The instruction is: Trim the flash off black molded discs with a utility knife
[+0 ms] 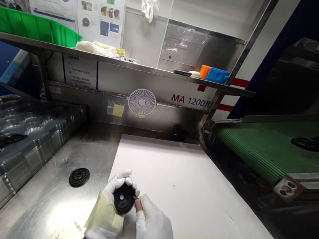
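Observation:
My left hand (109,209), in a white glove with a yellowish wrap at the wrist, is closed around a round black plastic part (123,204). The part is tilted to face me and shows a pale spot near its middle. My right hand (154,230), also gloved but with a bare thumb tip, pinches a small thin tool (135,197) against the part's right rim. Most of that tool is hidden in the fingers, so its kind is unclear. Left of my hands, a second round black part (79,177) lies flat on the metal table (52,183).
A white sheet (184,190) covers the table's right side. Stacked clear plastic trays (38,156) with black parts stand at left. A green conveyor belt (260,141) carries several black parts at right. Above are a shelf (150,68), a green bin (30,26) and a small fan (142,102).

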Demonstrator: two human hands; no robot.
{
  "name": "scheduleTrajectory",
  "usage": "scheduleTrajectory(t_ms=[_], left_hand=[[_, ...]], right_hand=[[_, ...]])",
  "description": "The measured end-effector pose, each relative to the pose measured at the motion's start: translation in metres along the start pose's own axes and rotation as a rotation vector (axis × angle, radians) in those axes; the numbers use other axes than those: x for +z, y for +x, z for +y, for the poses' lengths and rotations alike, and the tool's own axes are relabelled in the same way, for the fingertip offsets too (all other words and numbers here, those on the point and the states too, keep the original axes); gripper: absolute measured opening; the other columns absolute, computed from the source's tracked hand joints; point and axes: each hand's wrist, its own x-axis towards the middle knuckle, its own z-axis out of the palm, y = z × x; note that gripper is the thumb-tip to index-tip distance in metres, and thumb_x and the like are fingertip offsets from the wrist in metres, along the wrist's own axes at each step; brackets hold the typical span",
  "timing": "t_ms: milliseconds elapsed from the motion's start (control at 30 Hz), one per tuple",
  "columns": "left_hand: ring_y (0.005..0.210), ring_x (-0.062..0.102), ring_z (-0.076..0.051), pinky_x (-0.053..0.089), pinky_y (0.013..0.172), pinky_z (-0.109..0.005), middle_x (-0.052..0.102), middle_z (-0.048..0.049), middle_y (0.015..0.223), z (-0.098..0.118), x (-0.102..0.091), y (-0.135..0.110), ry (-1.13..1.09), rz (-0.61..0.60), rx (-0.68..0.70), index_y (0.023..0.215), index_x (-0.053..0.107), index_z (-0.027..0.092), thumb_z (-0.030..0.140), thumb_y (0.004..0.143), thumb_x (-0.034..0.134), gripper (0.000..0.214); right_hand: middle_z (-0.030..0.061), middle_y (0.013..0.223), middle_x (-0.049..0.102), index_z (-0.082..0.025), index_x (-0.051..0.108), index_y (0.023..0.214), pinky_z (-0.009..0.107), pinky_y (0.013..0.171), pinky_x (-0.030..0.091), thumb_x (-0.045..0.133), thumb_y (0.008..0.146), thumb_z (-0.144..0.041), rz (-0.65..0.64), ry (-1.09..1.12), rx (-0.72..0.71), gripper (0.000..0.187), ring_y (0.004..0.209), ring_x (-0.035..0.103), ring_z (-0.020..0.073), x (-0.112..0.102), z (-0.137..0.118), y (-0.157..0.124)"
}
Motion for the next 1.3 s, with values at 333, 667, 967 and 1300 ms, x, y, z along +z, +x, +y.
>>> scheduleTrajectory(t_ms=[333,667,967,1300], left_hand=[[0.082,0.062,-0.015,0.050,0.084,-0.033,0.063,-0.0048,0.088,-0.003,0.001,0.001,-0.040,0.091,0.088,0.106,0.059,0.018,0.014,0.074,0.058,0.032],[0.061,0.056,-0.013,0.050,0.062,-0.029,0.055,-0.0009,0.065,0.005,-0.003,0.002,0.016,-0.005,-0.053,0.098,0.062,0.013,0.017,0.073,0.060,0.025],[0.068,0.058,-0.012,0.052,0.072,-0.029,0.057,-0.0001,0.069,-0.004,-0.002,0.005,0.019,0.046,0.120,0.096,0.062,0.017,0.013,0.073,0.061,0.024],[0.062,0.057,-0.015,0.052,0.062,-0.032,0.058,-0.0036,0.069,0.008,-0.004,0.003,0.040,-0.035,-0.085,0.107,0.059,0.013,0.016,0.073,0.056,0.034]], right_hand=[[-0.0021,0.063,0.062,-0.025,0.052,0.074,0.030,0.050,0.025,0.033,0.090,-0.028,0.060,-0.050,-0.075,0.025,0.056,0.058,0.0172,0.021,-0.010,-0.013],[-0.0008,0.068,0.058,-0.024,0.048,0.077,0.028,0.056,0.031,0.029,0.091,-0.028,0.030,0.082,-0.041,0.024,0.061,0.054,0.0177,0.003,0.002,-0.003],[-0.0013,0.068,0.062,-0.025,0.053,0.080,0.028,0.053,0.029,0.029,0.093,-0.029,0.115,0.010,-0.095,0.027,0.060,0.059,0.0176,0.021,-0.009,-0.013],[-0.0008,0.069,0.060,-0.024,0.052,0.078,0.027,0.054,0.032,0.030,0.091,-0.029,0.102,0.051,-0.039,0.026,0.060,0.056,0.0174,0.012,-0.003,-0.005]])
